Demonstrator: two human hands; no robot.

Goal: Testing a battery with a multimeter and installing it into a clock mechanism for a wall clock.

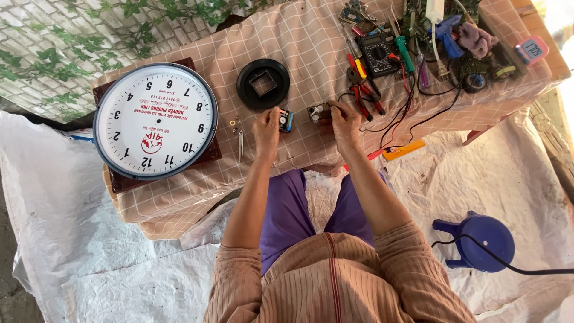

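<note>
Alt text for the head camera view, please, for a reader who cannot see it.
Seen from above, a seated person's left hand holds a small black clock mechanism and the right hand a second small part, over a checked cloth table with a round wall clock, black disc and tools.

soft, even daylight fills the scene, with no hard shadows on the checked cloth [299,42]. the far right edge is overexposed to white. the clock face [155,121] is bright without glare. focus is sharp throughout; wide-angle bending shows towards the edges.
</note>
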